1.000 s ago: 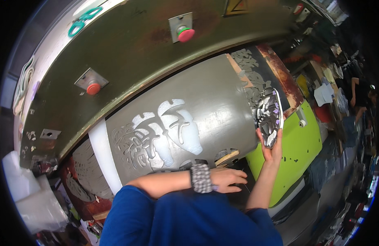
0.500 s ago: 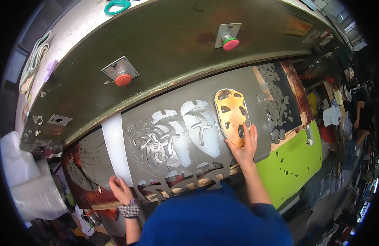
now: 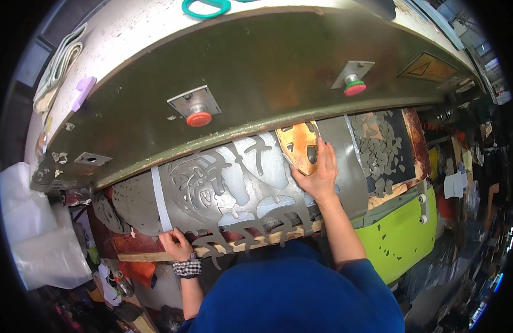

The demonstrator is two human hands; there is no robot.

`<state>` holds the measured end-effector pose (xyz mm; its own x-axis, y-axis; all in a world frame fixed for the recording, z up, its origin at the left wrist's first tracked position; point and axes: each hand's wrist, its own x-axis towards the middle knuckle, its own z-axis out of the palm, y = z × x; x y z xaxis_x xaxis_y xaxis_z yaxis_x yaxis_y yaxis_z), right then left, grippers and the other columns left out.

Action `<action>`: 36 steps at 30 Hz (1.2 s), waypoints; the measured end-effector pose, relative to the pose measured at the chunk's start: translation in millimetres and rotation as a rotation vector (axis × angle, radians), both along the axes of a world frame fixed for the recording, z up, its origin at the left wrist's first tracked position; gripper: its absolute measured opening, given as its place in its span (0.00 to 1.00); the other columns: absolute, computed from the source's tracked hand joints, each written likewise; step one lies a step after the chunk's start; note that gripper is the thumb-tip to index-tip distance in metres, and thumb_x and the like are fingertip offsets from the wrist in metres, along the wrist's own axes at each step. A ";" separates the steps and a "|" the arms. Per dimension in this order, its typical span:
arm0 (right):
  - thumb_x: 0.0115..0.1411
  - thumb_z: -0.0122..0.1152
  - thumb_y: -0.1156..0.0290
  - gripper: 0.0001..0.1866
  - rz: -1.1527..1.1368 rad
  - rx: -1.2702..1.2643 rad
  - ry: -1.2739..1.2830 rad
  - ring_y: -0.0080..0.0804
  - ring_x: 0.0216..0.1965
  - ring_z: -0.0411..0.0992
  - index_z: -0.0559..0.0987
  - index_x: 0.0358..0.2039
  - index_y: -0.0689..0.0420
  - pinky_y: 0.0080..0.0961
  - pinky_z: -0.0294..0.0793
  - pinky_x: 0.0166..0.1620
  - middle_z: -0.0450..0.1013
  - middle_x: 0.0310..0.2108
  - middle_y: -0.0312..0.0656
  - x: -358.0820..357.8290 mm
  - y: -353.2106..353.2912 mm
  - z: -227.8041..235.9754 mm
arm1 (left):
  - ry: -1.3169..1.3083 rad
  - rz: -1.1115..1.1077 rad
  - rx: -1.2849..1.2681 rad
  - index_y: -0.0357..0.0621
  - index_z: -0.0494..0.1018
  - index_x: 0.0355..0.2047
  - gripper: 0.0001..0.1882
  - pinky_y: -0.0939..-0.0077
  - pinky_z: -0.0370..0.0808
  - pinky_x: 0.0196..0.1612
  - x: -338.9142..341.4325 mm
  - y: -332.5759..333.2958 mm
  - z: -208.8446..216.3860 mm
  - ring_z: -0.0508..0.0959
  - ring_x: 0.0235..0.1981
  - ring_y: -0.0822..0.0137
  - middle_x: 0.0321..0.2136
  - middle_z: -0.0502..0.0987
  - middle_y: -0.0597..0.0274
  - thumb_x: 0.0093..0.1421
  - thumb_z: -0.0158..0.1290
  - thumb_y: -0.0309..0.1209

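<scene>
My right hand (image 3: 321, 173) grips the near end of a golden, sole-shaped cutting die (image 3: 298, 147), thumb on its left and fingers along its right edge. The die has several openings and lies on a dark grey sheet (image 3: 345, 166); its far end is hidden under the green machine beam. Cut-outs in the sheet show a pale white board (image 3: 161, 200) beneath, which also shows as a strip at the left. At that strip's near end my left hand (image 3: 177, 245) has its fingers curled and closed on the board's corner. A checked band circles my left wrist.
The green beam (image 3: 267, 66) spans the far side, with a red button (image 3: 199, 117) and a pink-and-green button (image 3: 354, 86). Grey scraps (image 3: 378, 150) lie at the right, beside a lime-green panel (image 3: 395, 233). Cut strips (image 3: 245, 236) hang over the near edge.
The sheet, board and die have moved away from me, so the die's far end is now under the beam. Both hands moved along with them. The view has also shifted.
</scene>
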<state>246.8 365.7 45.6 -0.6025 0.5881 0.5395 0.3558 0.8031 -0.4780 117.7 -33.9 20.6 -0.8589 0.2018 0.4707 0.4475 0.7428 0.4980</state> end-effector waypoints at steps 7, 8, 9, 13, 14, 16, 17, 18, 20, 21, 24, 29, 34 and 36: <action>0.51 0.66 0.62 0.46 -0.006 -0.480 0.368 0.54 0.60 0.59 0.53 0.65 0.64 0.44 0.64 0.58 0.58 0.59 0.59 -30.0 29.3 7.4 | -0.090 0.095 0.051 0.36 0.66 0.26 0.11 0.67 0.66 0.28 -25.6 13.2 0.1 0.67 0.23 0.59 0.22 0.67 0.55 0.63 0.51 0.28; 0.54 0.63 0.62 0.44 -0.088 -0.649 0.485 0.52 0.61 0.58 0.52 0.66 0.64 0.44 0.63 0.59 0.56 0.60 0.59 -36.5 35.3 14.0 | -0.103 0.125 0.092 0.37 0.66 0.26 0.11 0.66 0.67 0.28 -29.2 15.2 -1.7 0.68 0.22 0.58 0.21 0.68 0.54 0.63 0.52 0.29; 0.58 0.59 0.62 0.41 -0.124 -0.499 0.477 0.50 0.62 0.57 0.51 0.66 0.63 0.43 0.62 0.59 0.54 0.62 0.58 -39.5 47.3 24.1 | -0.330 0.327 0.007 0.39 0.68 0.27 0.11 0.63 0.68 0.28 -30.0 15.7 -3.0 0.70 0.21 0.56 0.18 0.69 0.55 0.64 0.51 0.33; 0.64 0.50 0.55 0.42 -0.231 -0.064 0.341 0.56 0.67 0.44 0.45 0.66 0.69 0.48 0.47 0.65 0.43 0.66 0.64 -66.2 99.9 61.4 | -0.146 0.219 -0.015 0.40 0.72 0.28 0.13 0.59 0.68 0.27 -49.9 25.2 -14.6 0.72 0.21 0.51 0.19 0.73 0.51 0.64 0.51 0.36; 0.63 0.50 0.53 0.44 -0.278 0.064 0.248 0.58 0.68 0.42 0.43 0.66 0.71 0.49 0.43 0.67 0.41 0.67 0.65 -72.7 108.6 67.3 | -0.161 0.216 -0.023 0.40 0.72 0.28 0.13 0.59 0.68 0.27 -57.9 28.8 -16.9 0.72 0.21 0.50 0.19 0.73 0.51 0.64 0.50 0.36; 0.63 0.49 0.50 0.48 -0.251 0.024 0.377 0.61 0.68 0.37 0.40 0.65 0.73 0.50 0.36 0.67 0.38 0.67 0.67 -87.4 106.5 67.7 | -0.195 0.218 -0.024 0.40 0.72 0.26 0.14 0.58 0.67 0.26 -74.1 35.0 -18.0 0.71 0.21 0.49 0.19 0.73 0.50 0.65 0.50 0.36; 0.63 0.49 0.48 0.50 -0.229 -0.007 0.393 0.62 0.69 0.34 0.38 0.65 0.74 0.50 0.33 0.68 0.36 0.67 0.68 -93.4 108.5 68.6 | -0.208 0.222 -0.009 0.40 0.71 0.25 0.14 0.57 0.66 0.26 -83.1 39.3 -17.4 0.71 0.21 0.49 0.18 0.72 0.50 0.65 0.50 0.36; 0.62 0.50 0.46 0.52 -0.236 -0.028 0.406 0.62 0.69 0.33 0.35 0.65 0.72 0.51 0.33 0.68 0.33 0.67 0.67 -94.8 104.4 67.5 | -0.226 0.227 -0.001 0.39 0.71 0.25 0.15 0.57 0.66 0.25 -88.6 42.1 -15.1 0.71 0.20 0.48 0.18 0.72 0.49 0.65 0.49 0.36; 0.62 0.51 0.46 0.52 -0.250 -0.060 0.463 0.63 0.69 0.33 0.36 0.66 0.71 0.51 0.34 0.68 0.33 0.67 0.67 -98.8 100.8 65.0 | -0.163 0.169 -0.067 0.39 0.67 0.21 0.19 0.56 0.63 0.22 -97.0 47.9 -8.5 0.68 0.17 0.46 0.16 0.69 0.45 0.66 0.48 0.38; 0.62 0.52 0.46 0.51 -0.241 -0.027 0.414 0.63 0.69 0.33 0.36 0.66 0.71 0.51 0.34 0.68 0.33 0.67 0.67 -99.1 101.1 63.4 | -0.156 0.176 -0.069 0.39 0.67 0.21 0.20 0.56 0.63 0.22 -99.6 49.8 -4.9 0.67 0.17 0.45 0.16 0.69 0.45 0.67 0.47 0.38; 0.59 0.57 0.49 0.51 -0.244 -0.025 0.310 0.63 0.68 0.36 0.40 0.66 0.70 0.51 0.38 0.67 0.33 0.67 0.67 -84.8 104.9 53.9 | -0.220 0.197 -0.098 0.38 0.67 0.21 0.20 0.56 0.63 0.23 -97.8 48.1 -1.5 0.67 0.18 0.43 0.16 0.69 0.44 0.67 0.46 0.39; 0.53 0.66 0.58 0.46 -0.407 -0.070 0.125 0.63 0.61 0.51 0.53 0.65 0.64 0.51 0.52 0.63 0.52 0.60 0.63 -17.4 98.2 12.6 | -0.252 0.167 -0.062 0.36 0.68 0.26 0.18 0.61 0.67 0.26 -105.5 22.4 -31.3 0.66 0.19 0.56 0.20 0.70 0.42 0.68 0.45 0.39; 0.52 0.67 0.61 0.20 -0.656 -0.561 0.185 0.43 0.41 0.73 0.79 0.43 0.58 0.37 0.71 0.47 0.78 0.33 0.46 31.6 84.0 -39.1 | -0.168 -0.016 0.008 0.32 0.68 0.27 0.20 0.69 0.63 0.25 -134.8 -2.5 -80.5 0.62 0.20 0.68 0.16 0.65 0.56 0.69 0.45 0.38; 0.53 0.67 0.60 0.19 -0.651 -0.431 0.207 0.44 0.39 0.72 0.79 0.40 0.60 0.37 0.71 0.45 0.78 0.32 0.46 37.0 88.8 -51.1 | -0.137 -0.011 0.065 0.31 0.68 0.28 0.20 0.67 0.63 0.26 -135.9 -8.2 -92.5 0.62 0.20 0.67 0.17 0.65 0.55 0.69 0.44 0.38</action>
